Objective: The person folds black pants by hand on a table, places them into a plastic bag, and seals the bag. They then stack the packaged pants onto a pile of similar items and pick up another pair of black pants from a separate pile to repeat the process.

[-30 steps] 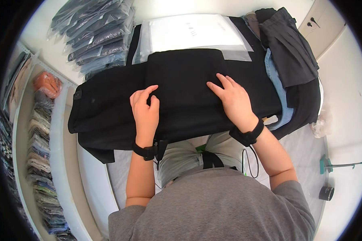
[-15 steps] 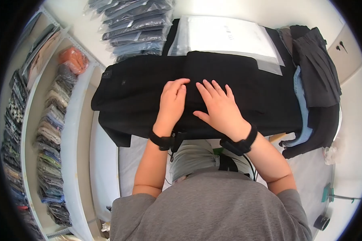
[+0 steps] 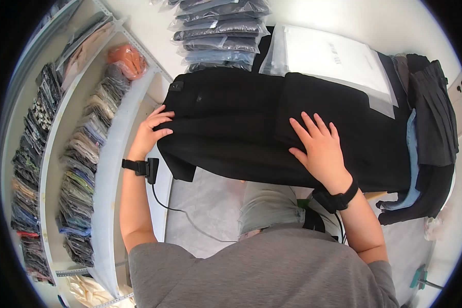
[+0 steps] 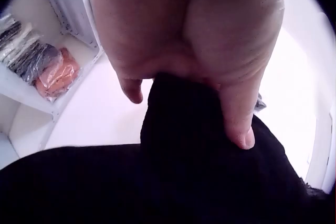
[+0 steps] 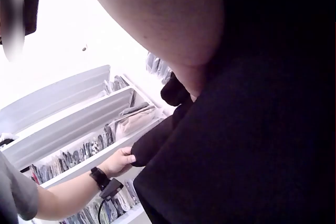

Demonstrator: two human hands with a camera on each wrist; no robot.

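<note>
A black garment (image 3: 231,123) lies lengthwise across the table, its right part folded over into a flat block. My left hand (image 3: 151,128) is at the garment's left end and grips its edge. In the left wrist view, black cloth passes between the thumb (image 4: 244,134) and the fingers of that hand. Spread fingers of my right hand (image 3: 321,146) rest on top of the folded part. The right wrist view also shows the left hand (image 5: 118,162) pinching the far end of the cloth.
Clear plastic bags (image 3: 328,54) lie behind the garment. Bagged clothes (image 3: 218,38) are stacked at the back left. Dark grey trousers (image 3: 434,110) and a strip of blue denim (image 3: 411,154) hang at the table's right end. Shelves (image 3: 51,169) of bagged clothes stand at the left.
The left hand has moved left from the middle of the garment to its left end and taken hold there. The right hand has settled on the folded part. The head view has swung left.
</note>
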